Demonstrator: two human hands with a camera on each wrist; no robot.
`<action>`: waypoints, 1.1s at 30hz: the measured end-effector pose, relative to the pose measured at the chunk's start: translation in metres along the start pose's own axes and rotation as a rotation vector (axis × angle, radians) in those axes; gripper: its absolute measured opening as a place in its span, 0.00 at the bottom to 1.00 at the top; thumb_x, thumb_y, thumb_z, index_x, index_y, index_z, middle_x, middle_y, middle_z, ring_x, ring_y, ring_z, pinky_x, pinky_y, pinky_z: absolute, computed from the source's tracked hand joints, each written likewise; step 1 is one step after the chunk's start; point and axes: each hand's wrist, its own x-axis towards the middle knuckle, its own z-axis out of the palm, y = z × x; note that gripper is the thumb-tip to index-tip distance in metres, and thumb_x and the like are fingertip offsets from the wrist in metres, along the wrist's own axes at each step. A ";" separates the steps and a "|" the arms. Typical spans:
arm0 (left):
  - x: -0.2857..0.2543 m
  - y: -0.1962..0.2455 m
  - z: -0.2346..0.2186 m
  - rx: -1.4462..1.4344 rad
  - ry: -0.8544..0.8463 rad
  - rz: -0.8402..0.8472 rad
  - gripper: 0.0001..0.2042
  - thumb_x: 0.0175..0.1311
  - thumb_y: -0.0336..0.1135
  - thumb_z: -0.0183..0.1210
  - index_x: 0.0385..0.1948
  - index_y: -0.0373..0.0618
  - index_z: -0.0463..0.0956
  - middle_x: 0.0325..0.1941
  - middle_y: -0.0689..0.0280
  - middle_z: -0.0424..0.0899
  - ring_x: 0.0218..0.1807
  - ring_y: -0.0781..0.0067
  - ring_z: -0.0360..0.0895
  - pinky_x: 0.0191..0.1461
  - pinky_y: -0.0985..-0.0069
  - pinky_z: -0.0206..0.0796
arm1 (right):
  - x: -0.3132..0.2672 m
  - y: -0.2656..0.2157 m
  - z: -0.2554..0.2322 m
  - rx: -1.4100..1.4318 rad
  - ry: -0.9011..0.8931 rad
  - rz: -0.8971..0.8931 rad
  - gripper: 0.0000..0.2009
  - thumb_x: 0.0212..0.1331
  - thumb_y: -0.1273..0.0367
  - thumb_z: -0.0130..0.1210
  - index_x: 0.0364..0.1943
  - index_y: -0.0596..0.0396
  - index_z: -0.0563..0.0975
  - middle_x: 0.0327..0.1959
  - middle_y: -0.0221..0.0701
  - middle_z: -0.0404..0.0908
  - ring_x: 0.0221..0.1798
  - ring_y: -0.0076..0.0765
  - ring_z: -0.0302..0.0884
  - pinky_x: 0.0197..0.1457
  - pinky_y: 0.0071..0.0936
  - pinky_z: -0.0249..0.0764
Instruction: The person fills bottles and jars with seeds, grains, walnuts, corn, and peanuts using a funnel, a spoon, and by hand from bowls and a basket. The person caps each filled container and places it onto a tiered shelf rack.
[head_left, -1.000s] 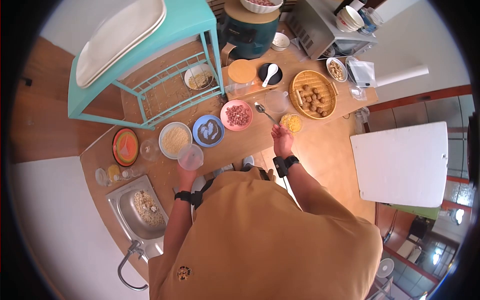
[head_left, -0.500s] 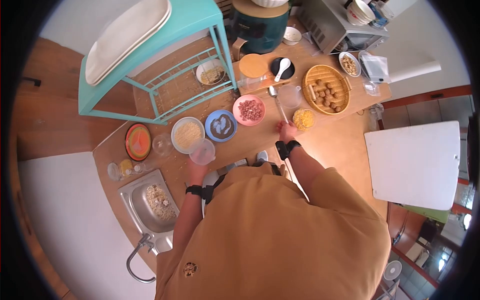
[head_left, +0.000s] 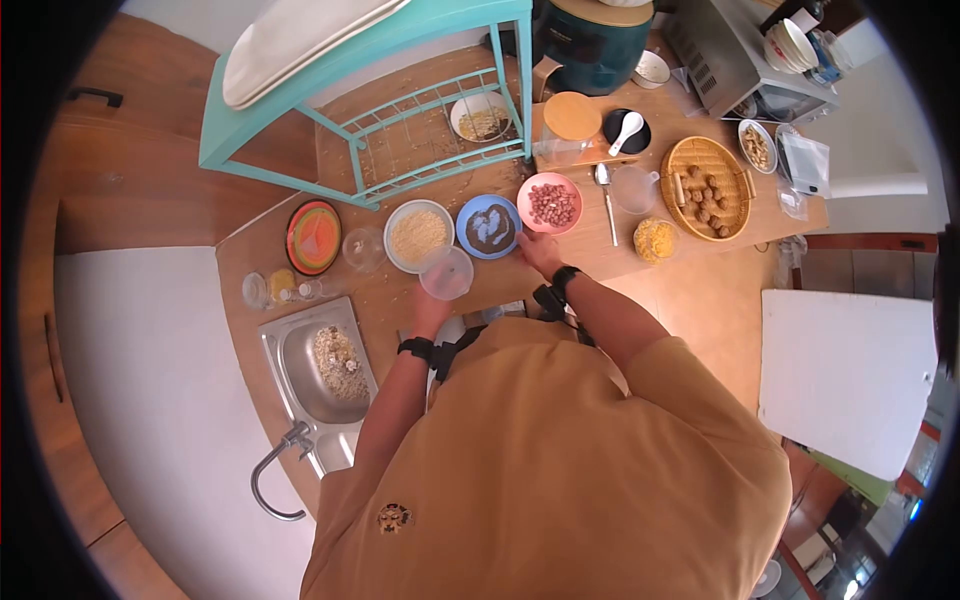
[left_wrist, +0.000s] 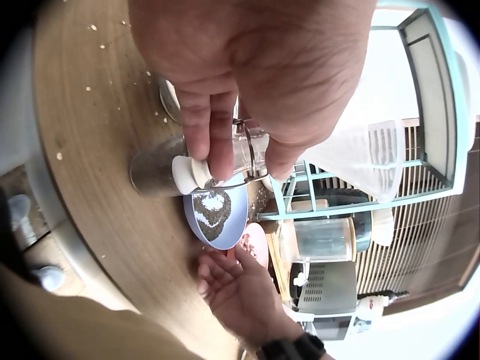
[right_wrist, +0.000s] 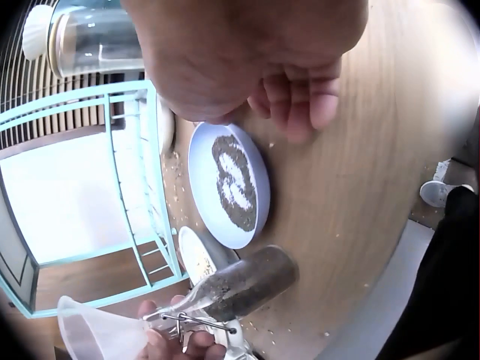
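My left hand [head_left: 432,314] grips the neck of a clear swing-top bottle [right_wrist: 255,283] with dark seeds inside. A translucent funnel [head_left: 446,273] sits in the bottle's mouth, tilted in the right wrist view. The bottle's white stopper [left_wrist: 187,175] hangs on its wire bail by the left fingers. My right hand [head_left: 541,254] is empty, its fingers loosely bent, close to the near right rim of the blue plate [right_wrist: 259,176]. Dark seeds [right_wrist: 238,202] lie on that plate around a bare patch. A metal spoon [head_left: 609,205] lies on the table further right.
A white bowl of pale flakes [head_left: 419,234] stands left of the blue plate, and a pink plate of red peanuts [head_left: 553,204] right of it. Further right are a cup of yellow bits [head_left: 655,241] and a bamboo basket [head_left: 728,165]. A teal rack [head_left: 440,195] stands behind; the sink [head_left: 275,352] is left.
My right hand has laid the spoon on the table and moved left to the blue plate. My left hand still holds the bottle with the funnel. The head view has shifted.
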 end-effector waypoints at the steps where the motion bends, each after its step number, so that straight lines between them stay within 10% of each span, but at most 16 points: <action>1: 0.000 0.000 0.000 -0.013 0.006 0.007 0.18 0.55 0.30 0.63 0.49 0.40 0.77 0.48 0.54 0.81 0.51 0.57 0.79 0.54 0.68 0.69 | 0.007 -0.003 0.010 0.053 -0.006 0.076 0.19 0.61 0.56 0.51 0.30 0.60 0.81 0.17 0.37 0.81 0.22 0.34 0.82 0.31 0.31 0.79; 7: -0.001 0.010 -0.002 -0.026 0.006 -0.016 0.19 0.51 0.26 0.65 0.48 0.41 0.76 0.49 0.54 0.81 0.52 0.58 0.78 0.55 0.68 0.69 | 0.022 -0.006 0.041 -0.095 -0.008 0.140 0.15 0.60 0.62 0.48 0.30 0.60 0.80 0.16 0.35 0.81 0.18 0.32 0.80 0.25 0.31 0.78; 19: -0.002 0.004 0.003 -0.111 0.051 -0.002 0.18 0.54 0.33 0.65 0.47 0.41 0.77 0.44 0.54 0.83 0.47 0.57 0.81 0.50 0.68 0.71 | -0.052 -0.053 -0.022 0.526 0.045 -0.024 0.09 0.55 0.77 0.46 0.39 0.67 0.69 0.19 0.39 0.78 0.14 0.29 0.74 0.13 0.27 0.71; 33: -0.004 0.013 -0.003 -0.143 0.078 -0.061 0.18 0.56 0.33 0.61 0.50 0.41 0.76 0.47 0.53 0.82 0.49 0.56 0.80 0.51 0.68 0.71 | -0.126 -0.133 -0.024 0.225 -0.012 -0.229 0.12 0.52 0.77 0.47 0.41 0.67 0.71 0.17 0.37 0.79 0.13 0.27 0.76 0.16 0.26 0.73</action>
